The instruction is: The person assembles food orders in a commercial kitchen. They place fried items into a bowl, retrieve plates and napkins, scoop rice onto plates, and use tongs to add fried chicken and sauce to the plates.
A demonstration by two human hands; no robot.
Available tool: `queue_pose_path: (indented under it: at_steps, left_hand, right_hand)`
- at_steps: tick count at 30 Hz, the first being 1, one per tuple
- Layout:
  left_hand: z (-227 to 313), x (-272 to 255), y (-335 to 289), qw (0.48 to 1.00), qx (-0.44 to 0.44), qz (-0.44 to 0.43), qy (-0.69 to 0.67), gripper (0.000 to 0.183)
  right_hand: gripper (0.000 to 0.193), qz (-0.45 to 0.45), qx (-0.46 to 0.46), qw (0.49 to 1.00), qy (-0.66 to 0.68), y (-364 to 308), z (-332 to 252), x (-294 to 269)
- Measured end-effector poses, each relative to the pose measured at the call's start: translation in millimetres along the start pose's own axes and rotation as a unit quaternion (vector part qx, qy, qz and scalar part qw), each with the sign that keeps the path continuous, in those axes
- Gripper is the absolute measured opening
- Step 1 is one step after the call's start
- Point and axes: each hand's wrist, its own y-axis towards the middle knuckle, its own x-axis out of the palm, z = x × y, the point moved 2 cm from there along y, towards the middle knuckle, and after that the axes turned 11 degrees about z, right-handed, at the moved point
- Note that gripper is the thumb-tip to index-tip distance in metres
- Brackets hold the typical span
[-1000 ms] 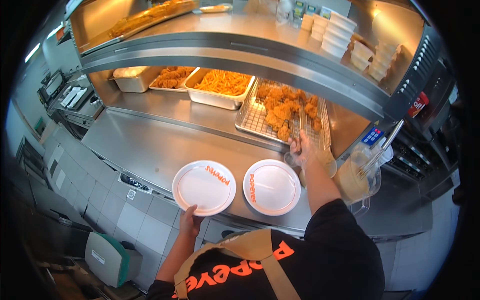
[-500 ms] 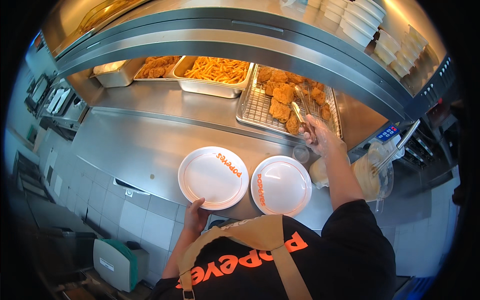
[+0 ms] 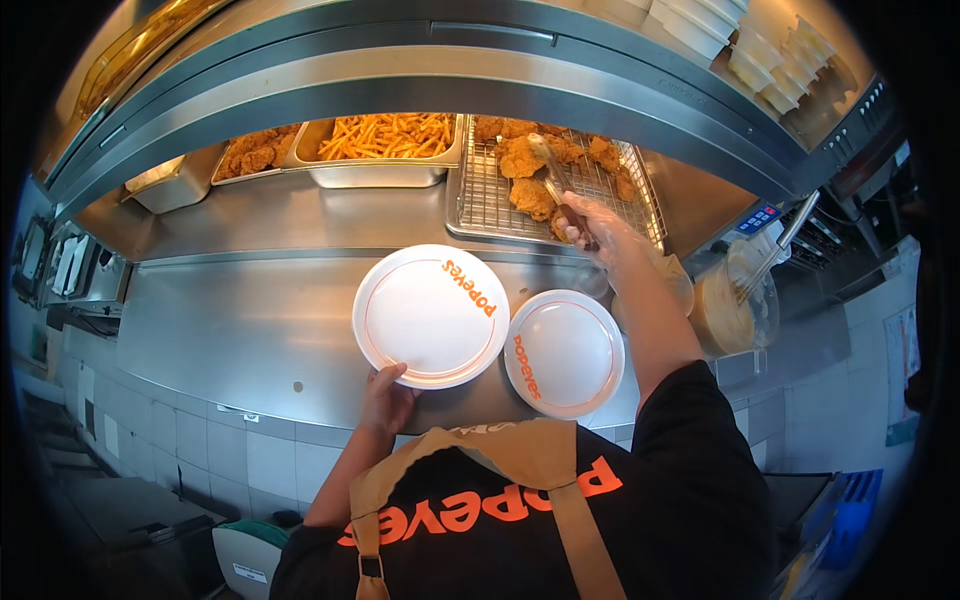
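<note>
My left hand (image 3: 388, 402) grips the near rim of a round white plate (image 3: 425, 320), its thumb on top. The plate holds nothing and appears slightly raised over the counter. A second white plate (image 3: 565, 355) rests just to its right. In a clear glove, my right hand (image 3: 600, 232) is closed around brown-handled tongs (image 3: 555, 180). The tongs reach in among pieces of fried chicken (image 3: 531, 198) on a wire rack in a metal tray (image 3: 470, 226). Whether their tips pinch a piece, I cannot tell.
Left of the rack stand a pan of fries (image 3: 385, 140) and a tray of breaded pieces (image 3: 258, 152). A steel shelf (image 3: 440, 85) overhangs them. At the right sits a clear tub of pale batter with a whisk (image 3: 765, 265). Stacked white containers (image 3: 695, 28) stand above.
The view has tilted. My left hand has brought its plate up and forward, nearer the food trays. The tongs have shifted among the chicken, still in my right hand.
</note>
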Motion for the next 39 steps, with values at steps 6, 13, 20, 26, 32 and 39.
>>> queue_pose_path:
  at_steps: [6,13,20,26,32,39]
  left_hand:
    - [13.2,21.5,19.9,0.999,0.005,-0.045,0.019,0.051]
    - [16.9,30.1,31.6,0.997,-0.031,-0.062,0.027,0.056]
    - [9.6,6.9,35.0,0.992,-0.083,-0.093,0.030,0.055]
    - [15.8,-23.9,23.6,0.995,-0.076,-0.057,0.018,0.056]
    - [26.2,-35.7,16.2,0.999,-0.041,-0.021,0.015,0.057]
    - [28.4,-41.2,2.7,1.000,-0.011,-0.006,0.010,0.056]
  right_hand:
    - [0.023,0.052,-0.042,0.991,-0.116,-15.5,-1.0,11.4]
    - [0.026,-0.047,0.032,0.995,-0.077,-122.8,17.6,-17.3]
    - [0.062,-0.177,-0.140,0.866,-0.446,-171.2,22.8,11.1]
    - [0.070,0.014,-0.161,0.742,-0.651,-170.3,-56.5,1.0]
    - [0.066,0.138,-0.229,0.598,-0.755,-89.4,-22.0,13.5]
    - [0.059,0.091,-0.095,0.908,-0.397,-46.3,-19.2,-37.6]
